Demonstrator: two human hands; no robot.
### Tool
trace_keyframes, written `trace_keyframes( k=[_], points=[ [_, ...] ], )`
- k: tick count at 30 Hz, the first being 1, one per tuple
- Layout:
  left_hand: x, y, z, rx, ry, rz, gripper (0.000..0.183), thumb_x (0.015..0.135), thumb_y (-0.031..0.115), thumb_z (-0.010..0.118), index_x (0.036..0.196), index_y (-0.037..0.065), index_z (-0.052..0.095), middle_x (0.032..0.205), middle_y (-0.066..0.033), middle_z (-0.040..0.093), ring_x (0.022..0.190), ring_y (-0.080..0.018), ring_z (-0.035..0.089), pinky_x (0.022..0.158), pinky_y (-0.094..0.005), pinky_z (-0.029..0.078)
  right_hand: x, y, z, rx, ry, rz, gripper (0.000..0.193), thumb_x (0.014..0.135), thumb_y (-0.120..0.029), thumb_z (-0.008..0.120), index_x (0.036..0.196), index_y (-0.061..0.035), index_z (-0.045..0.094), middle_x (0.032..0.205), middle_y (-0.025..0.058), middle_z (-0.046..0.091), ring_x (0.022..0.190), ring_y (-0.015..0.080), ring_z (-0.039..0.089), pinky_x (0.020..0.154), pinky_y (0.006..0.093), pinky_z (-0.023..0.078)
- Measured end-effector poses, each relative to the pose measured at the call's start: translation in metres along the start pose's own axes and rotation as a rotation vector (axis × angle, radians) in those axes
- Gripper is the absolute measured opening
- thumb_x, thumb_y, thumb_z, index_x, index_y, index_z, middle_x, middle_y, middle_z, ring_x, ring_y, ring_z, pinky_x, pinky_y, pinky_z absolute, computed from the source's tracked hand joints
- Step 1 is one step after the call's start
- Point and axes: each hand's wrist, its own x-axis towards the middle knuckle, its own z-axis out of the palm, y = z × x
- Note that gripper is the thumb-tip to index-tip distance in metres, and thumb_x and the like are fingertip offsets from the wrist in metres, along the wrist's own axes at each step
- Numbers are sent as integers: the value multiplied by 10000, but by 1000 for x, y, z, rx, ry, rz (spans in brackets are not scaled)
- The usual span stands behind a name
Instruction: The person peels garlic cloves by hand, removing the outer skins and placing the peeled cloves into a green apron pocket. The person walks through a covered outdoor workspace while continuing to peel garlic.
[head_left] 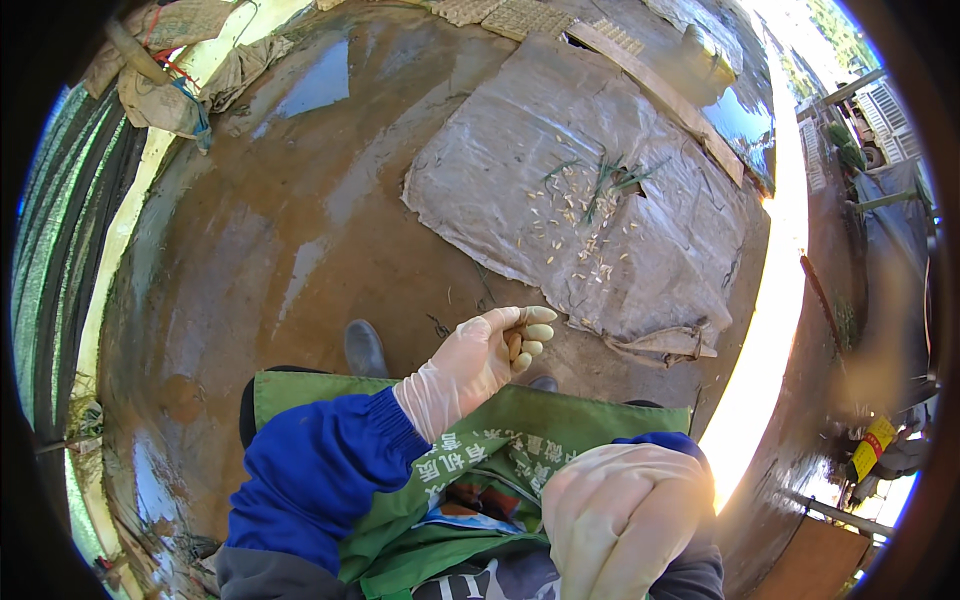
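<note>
The head view shows, at left, a muddy floor with wet, shiny patches; a careless step there could slip, because the ground looks slick. Next comes a grey boot, close to the wearer's green apron; shuffling forward could carry mud onto the sheet. The gloved left hand hangs above the floor, its fingers curled inward; something small and tan shows in the hollow, but I cannot tell whether it is gripped or merely resting. If it is loose, opening the fingers could drop it into the dirt. Beyond lies the grey sheet, bearing scattered pale pieces and, among their upper part, green stalks; a tug at the sheet could roll pieces together or off its edge. The gloved right hand is near the camera, bent at the knuckles and well apart from the pieces; its fingertips are hidden, so I cannot tell its grip. Farther right, a rumpled strip lies by the sheet's near edge, where a foot could catch and drag everything askew.
</note>
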Motion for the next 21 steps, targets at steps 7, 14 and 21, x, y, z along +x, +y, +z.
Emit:
trace_keyframes(
  k=[7,14,21],
  points=[
    [-2,-1,1,14,2,11,319,992,193,425,1143,-39,584,912,-55,626,760,-95,570,661,-204,500,-2,6,-4,4,-35,-23,149,861,-36,656,956,61,593,797,174,653,634,295,661,500,355,520],
    [-2,0,0,16,-8,11,323,992,195,424,1152,-37,583,911,-53,627,766,-95,574,668,-208,502,1,3,1,32,-2,3,133,863,-30,653,942,62,599,789,163,649,626,288,655,500,350,511],
    [-3,1,1,12,-12,10,322,989,189,426,1162,-34,580,911,-51,622,763,-100,566,672,-211,498,3,-1,5,-138,-14,24,111,864,-105,682,876,4,672,809,118,655,697,253,647,571,337,493]
  ],
)
